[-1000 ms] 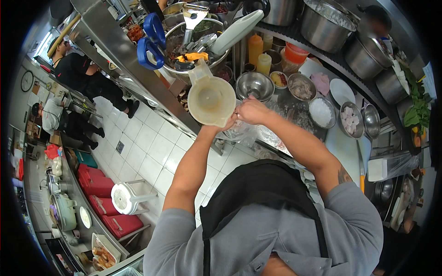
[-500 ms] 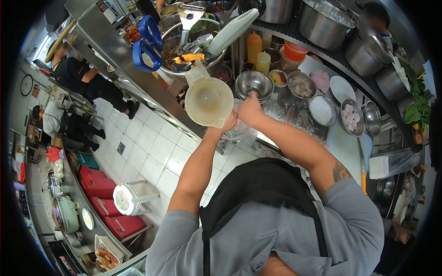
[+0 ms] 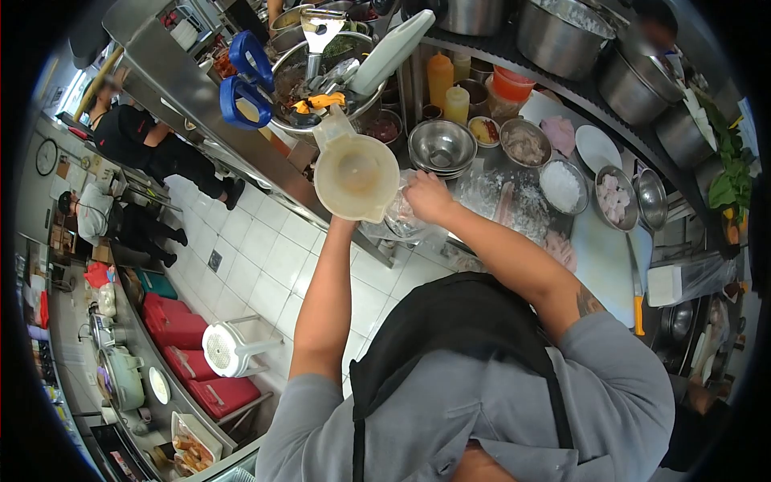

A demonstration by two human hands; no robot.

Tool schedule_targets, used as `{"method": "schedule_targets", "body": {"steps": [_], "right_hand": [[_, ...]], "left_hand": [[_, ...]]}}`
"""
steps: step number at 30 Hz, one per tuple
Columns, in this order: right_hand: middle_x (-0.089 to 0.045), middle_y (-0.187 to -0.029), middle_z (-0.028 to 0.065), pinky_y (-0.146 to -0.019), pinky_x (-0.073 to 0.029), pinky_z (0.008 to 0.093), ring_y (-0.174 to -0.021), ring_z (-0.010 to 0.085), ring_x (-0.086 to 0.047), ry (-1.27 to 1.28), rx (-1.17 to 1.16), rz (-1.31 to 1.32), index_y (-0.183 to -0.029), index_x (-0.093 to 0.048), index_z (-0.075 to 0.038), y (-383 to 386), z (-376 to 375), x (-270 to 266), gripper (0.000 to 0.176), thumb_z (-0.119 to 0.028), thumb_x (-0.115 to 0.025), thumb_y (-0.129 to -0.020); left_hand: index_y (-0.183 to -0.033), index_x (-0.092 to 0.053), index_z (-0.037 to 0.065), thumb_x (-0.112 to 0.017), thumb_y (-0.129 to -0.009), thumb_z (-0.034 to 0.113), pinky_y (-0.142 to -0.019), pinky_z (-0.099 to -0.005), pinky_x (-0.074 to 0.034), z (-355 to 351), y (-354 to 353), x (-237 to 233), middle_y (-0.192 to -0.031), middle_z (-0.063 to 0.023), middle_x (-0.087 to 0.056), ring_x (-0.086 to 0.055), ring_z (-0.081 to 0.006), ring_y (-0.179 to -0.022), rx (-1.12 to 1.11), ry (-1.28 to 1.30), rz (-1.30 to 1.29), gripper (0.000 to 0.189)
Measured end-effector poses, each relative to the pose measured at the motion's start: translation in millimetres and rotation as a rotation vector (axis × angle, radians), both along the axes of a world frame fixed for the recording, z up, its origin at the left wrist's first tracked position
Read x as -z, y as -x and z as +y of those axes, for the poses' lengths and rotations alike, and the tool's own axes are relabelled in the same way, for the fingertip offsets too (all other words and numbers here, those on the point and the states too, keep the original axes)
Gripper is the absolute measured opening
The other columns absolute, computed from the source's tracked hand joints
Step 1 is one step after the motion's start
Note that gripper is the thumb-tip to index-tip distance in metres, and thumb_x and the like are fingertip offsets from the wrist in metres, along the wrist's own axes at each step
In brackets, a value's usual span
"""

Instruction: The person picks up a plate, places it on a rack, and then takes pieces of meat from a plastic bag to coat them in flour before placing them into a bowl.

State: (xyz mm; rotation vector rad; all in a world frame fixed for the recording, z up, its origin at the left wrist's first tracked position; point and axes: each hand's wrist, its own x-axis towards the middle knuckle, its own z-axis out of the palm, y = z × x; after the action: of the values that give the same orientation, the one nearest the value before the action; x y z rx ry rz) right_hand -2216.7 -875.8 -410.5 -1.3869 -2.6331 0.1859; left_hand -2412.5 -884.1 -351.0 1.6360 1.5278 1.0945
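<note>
My right hand (image 3: 427, 197) is closed at the edge of a crinkled clear plastic bag (image 3: 401, 218), fingers curled in against it. My left forearm (image 3: 324, 297) reaches up behind a translucent plastic jug (image 3: 356, 177), which hides the left hand and its fingers. Just beyond my right hand sits a stack of steel bowls (image 3: 442, 147); the top one looks empty. To the right, a strip of pale meat (image 3: 504, 202) lies on the white-dusted steel worktop (image 3: 526, 210).
A bowl of white powder (image 3: 563, 186), a bowl of pale meat pieces (image 3: 614, 201) and an orange-handled knife (image 3: 638, 309) lie to the right. Blue-handled scissors (image 3: 245, 103) stick out upper left. A shelf with pots (image 3: 566, 36) overhangs the back. Two people (image 3: 132, 132) stand far left.
My right hand has left the steel bowl stack and moved down-left to the plastic bag. My left hand has slid leftward out of sight behind the jug. The view has shifted slightly.
</note>
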Motion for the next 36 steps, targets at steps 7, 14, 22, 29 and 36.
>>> {"method": "schedule_targets", "body": {"steps": [7,14,22,29,36], "right_hand": [[-0.07,-0.091,0.0143,-0.089,-0.049,0.0445,-0.098,0.0339,-0.062,0.03,0.047,0.116,-0.09,-0.073,-0.003,-15,-6,-17,0.019,-0.012,-0.065,-0.075],[-0.07,-0.095,0.0199,-0.083,-0.053,0.0451,-0.093,0.0386,-0.067,0.296,0.04,0.426,-0.099,-0.073,-0.004,-22,12,-13,0.028,-0.005,-0.064,-0.072],[-0.071,-0.098,0.0202,-0.087,-0.052,0.0406,-0.097,0.0333,-0.068,0.031,0.095,0.732,-0.106,-0.071,-0.004,-21,3,-37,0.032,-0.013,-0.068,-0.075],[-0.071,-0.087,0.0132,-0.073,-0.05,0.0344,-0.077,0.0218,-0.066,0.436,0.061,0.827,-0.104,-0.071,-0.003,-22,18,-63,0.025,-0.018,-0.068,-0.084],[-0.066,-0.079,0.0023,-0.063,-0.047,0.0265,-0.07,0.0084,-0.059,0.682,0.193,1.25,-0.095,-0.068,-0.001,-48,7,-94,0.012,-0.012,-0.065,-0.091]], "left_hand": [[-0.082,-0.065,0.006,-0.077,-0.086,0.024,-0.07,-0.0329,-0.047,-6,-7,-11,-0.077,0.0,-0.062,-0.057,-0.0135,-0.075,-0.044,-0.133,-0.105,0.022],[-0.088,-0.067,0.002,-0.069,-0.093,0.024,-0.066,-0.0312,-0.043,31,12,59,-0.077,0.0004,-0.063,-0.052,-0.0114,-0.071,0.166,-0.106,-0.161,0.023],[-0.095,-0.07,0.002,-0.064,-0.096,0.025,-0.069,-0.0309,-0.045,4,-19,-35,-0.08,-0.0049,-0.064,-0.055,-0.0147,-0.072,0.224,-0.007,0.234,0.024],[-0.104,-0.071,0.001,-0.065,-0.088,0.013,-0.079,-0.0319,-0.049,1,-30,-54,-0.094,-0.0083,-0.066,-0.064,-0.0192,-0.085,0.331,-0.093,0.242,0.02],[-0.125,-0.059,-0.002,-0.067,-0.089,0.006,-0.088,-0.0279,-0.049,-12,-65,-18,-0.102,-0.0062,-0.066,-0.062,-0.0125,-0.095,0.325,0.085,-0.531,0.037]]}}
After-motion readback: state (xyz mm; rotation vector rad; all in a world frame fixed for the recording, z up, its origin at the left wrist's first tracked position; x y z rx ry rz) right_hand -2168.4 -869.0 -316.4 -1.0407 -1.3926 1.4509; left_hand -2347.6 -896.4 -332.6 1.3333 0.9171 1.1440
